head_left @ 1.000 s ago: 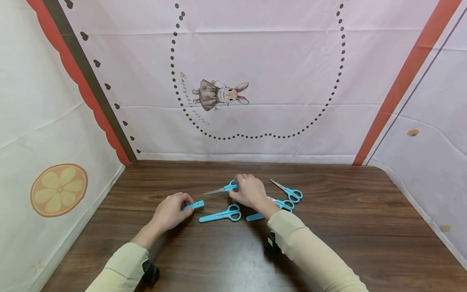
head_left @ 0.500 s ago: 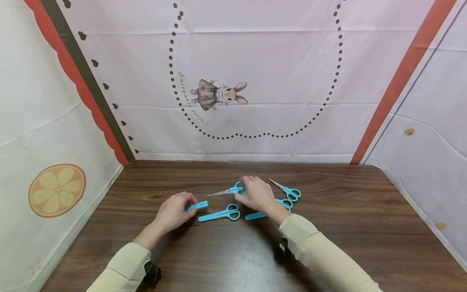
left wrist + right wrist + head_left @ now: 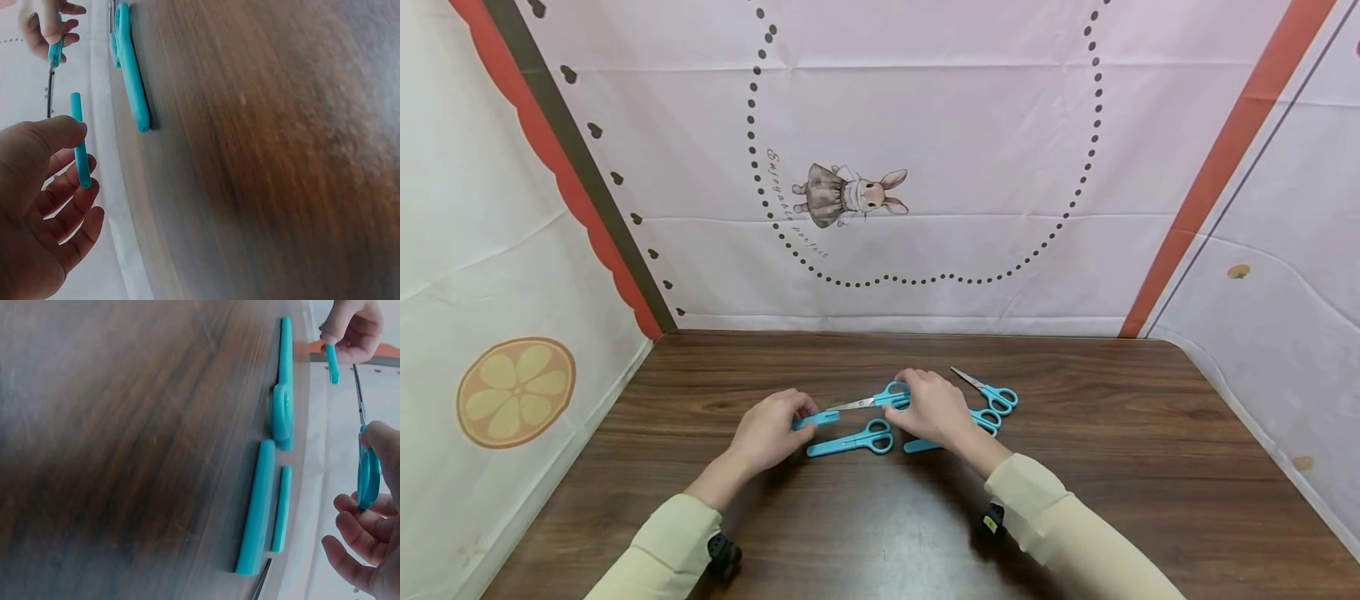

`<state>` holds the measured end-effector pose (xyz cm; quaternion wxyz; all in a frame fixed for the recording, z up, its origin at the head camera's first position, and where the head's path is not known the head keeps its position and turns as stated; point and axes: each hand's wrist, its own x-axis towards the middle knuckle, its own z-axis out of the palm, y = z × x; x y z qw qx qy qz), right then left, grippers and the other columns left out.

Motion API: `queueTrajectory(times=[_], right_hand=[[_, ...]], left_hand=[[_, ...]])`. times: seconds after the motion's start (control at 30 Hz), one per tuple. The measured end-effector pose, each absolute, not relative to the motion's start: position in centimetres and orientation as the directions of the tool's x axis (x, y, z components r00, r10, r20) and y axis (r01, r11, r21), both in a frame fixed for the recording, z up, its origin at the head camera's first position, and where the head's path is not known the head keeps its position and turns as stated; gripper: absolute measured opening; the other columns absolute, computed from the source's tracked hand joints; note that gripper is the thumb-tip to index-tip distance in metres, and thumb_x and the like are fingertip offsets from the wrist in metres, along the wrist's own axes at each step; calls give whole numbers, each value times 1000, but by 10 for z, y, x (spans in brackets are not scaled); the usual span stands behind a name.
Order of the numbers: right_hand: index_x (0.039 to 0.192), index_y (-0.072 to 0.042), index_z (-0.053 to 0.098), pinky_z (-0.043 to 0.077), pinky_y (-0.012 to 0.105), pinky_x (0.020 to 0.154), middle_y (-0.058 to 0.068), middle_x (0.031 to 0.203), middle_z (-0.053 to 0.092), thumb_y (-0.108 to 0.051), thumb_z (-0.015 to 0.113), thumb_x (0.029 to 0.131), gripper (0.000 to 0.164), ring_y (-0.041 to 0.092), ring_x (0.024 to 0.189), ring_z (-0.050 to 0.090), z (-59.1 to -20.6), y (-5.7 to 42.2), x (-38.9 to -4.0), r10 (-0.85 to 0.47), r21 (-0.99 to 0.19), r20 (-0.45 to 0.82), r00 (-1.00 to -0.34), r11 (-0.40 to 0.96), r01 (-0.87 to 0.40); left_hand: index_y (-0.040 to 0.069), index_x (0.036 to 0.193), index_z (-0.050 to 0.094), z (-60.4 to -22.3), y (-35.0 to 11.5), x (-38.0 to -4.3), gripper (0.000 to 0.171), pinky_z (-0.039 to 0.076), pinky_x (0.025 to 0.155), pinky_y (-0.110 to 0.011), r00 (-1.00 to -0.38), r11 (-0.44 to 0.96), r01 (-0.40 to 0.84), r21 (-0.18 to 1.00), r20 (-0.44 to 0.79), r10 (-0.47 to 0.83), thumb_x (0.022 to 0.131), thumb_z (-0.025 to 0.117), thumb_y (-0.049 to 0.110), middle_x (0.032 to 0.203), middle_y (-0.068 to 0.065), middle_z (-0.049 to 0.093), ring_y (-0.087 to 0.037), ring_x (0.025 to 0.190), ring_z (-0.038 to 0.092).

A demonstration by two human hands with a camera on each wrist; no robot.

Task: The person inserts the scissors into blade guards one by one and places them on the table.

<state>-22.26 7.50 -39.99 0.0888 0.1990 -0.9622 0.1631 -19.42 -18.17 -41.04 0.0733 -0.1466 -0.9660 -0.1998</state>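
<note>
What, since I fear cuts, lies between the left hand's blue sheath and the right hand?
The head view shows scissors there, gripped by the right hand, bare blades toward the sheath; a sheathed pair lies nearer the camera.

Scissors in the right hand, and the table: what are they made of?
Scissors: the blades look like metal, silvery and shiny; the handles seem smooth plastic, evenly blue. Table: maybe wood, slightly shiny, with streaky brown grain, or a wood-look covering.
</note>
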Motion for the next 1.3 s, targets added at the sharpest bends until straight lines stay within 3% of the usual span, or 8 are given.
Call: queueTrajectory(times=[0.3, 0.53, 0.8, 1.1, 1.3], right_hand=[[113, -12, 61, 46, 28, 55, 1, 96, 65, -46, 64, 79, 48, 14, 75, 59, -400, 78, -209, -363, -262, 304, -881, 857, -444], [109, -13, 62, 39, 25, 49, 0, 88, 65, -46, 65, 77, 46, 10, 65, 52, -403, 88, -203, -328, -263, 338, -882, 867, -423], [109, -14, 64, 49, 33, 61, 2, 97, 67, -44, 67, 76, 46, 16, 78, 61, -403, 102, -196, -286, -274, 364, -886, 877, -396], [108, -11, 64, 40, 24, 47, 1, 90, 67, -43, 68, 75, 46, 8, 60, 51, -403, 116, -196, -265, -286, 380, -886, 877, -385], [106, -12, 64, 33, 24, 43, -3, 74, 61, -41, 70, 74, 44, 7, 53, 42, -406, 122, -195, -247, -301, 373, -894, 880, -368]], left_hand=[[21, 88, 65, -406, -175, -192, 12, 43, 60, -27, -927, 878, 358, 319, 234, 294, 78, 71, 21, 82, 10, 57, -7, 72, 51], [21, 88, 65, -403, -170, -190, 11, 43, 61, -27, -920, 874, 372, 313, 248, 303, 78, 71, 20, 81, 10, 57, -6, 73, 50], [19, 88, 66, -401, -164, -189, 12, 42, 60, -25, -910, 858, 395, 328, 271, 315, 77, 72, 19, 82, 10, 57, -6, 72, 48], [20, 87, 66, -401, -156, -189, 12, 42, 60, -24, -893, 845, 429, 319, 292, 343, 77, 72, 19, 81, 11, 57, -5, 71, 48], [21, 87, 66, -400, -153, -189, 12, 43, 60, -24, -881, 842, 448, 302, 308, 359, 77, 72, 20, 81, 12, 57, -4, 72, 48]])
